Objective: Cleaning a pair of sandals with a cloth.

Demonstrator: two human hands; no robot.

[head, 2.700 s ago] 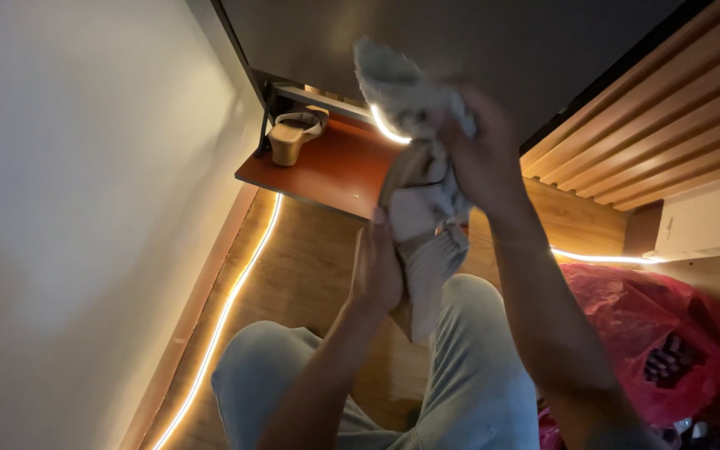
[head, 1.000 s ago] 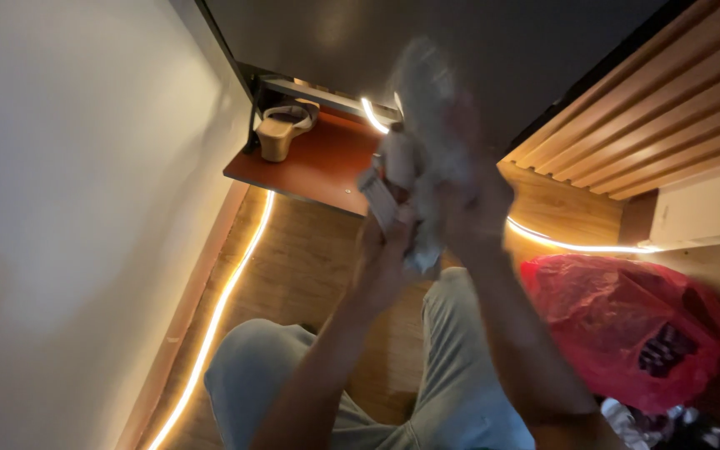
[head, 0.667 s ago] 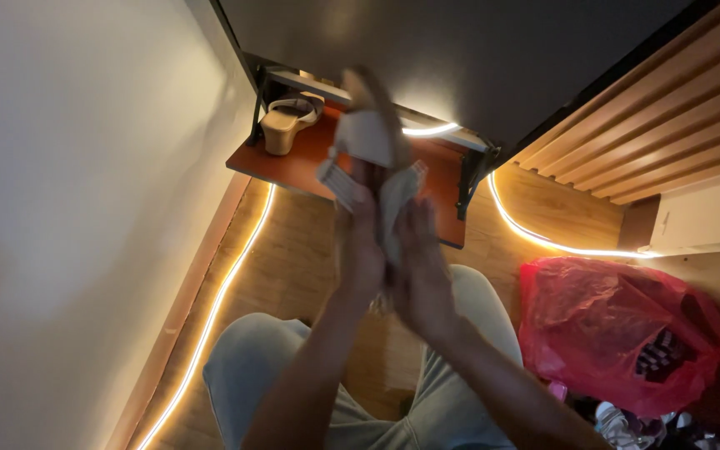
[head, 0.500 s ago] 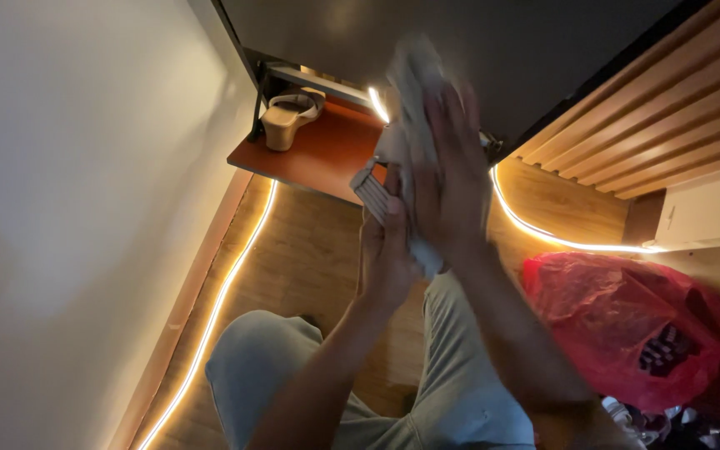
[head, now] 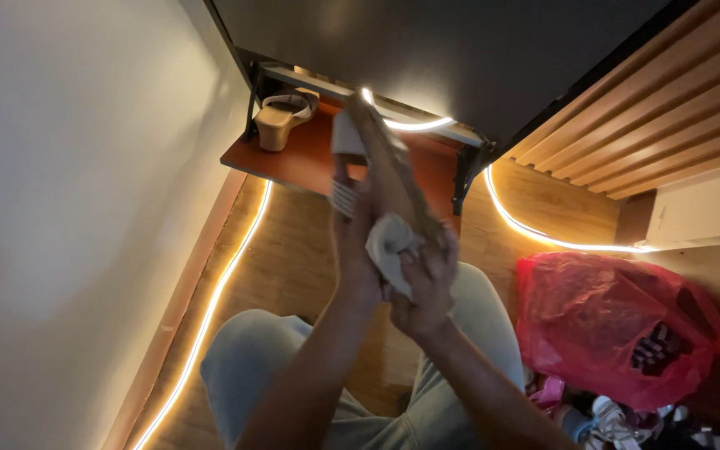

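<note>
A person's left hand (head: 356, 250) gripped a pale shoe (head: 381, 167) while the right hand (head: 425, 287) pressed a cloth (head: 389, 250) against it.

Pale shoe (head: 381, 162) held upright, sole edge-on, crumpled grey cloth (head: 389, 250) pressed against it

Soft pale cloth (head: 389, 250) against the shoe (head: 385, 171) – matt, ribbed white sole; the shelf (head: 293, 158) is smooth reddish wood; the red bag (head: 610, 321) – thin glossy plastic; the floor (head: 281, 267) wood
</note>
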